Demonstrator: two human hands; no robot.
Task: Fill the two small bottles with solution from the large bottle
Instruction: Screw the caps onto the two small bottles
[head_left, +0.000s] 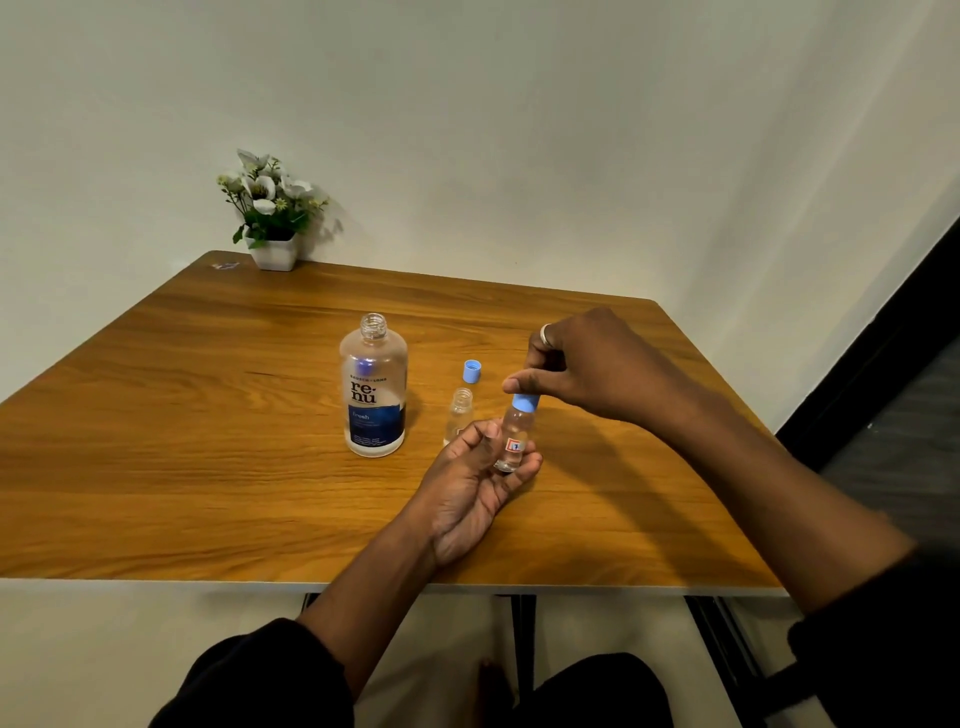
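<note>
Cradling the labelled small bottle (514, 441) near the front edge of the table (208, 415), the left hand (475, 483) curls its fingers round the lower body. The bottle's long axis runs almost upright into the right hand (587, 364), whose thumb and fingertips pinch the blue cap (524, 402) seated on its neck. Any twist would turn about that axis, I judge; just beyond stand the second small bottle (460, 410), uncapped, its loose cap (471, 371) behind it, and to the left the open large bottle (373, 389).

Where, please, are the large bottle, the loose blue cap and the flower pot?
large bottle (373, 400): head view, on its label.
loose blue cap (471, 372): head view, on its side.
flower pot (274, 254): head view, on its white front.
</note>
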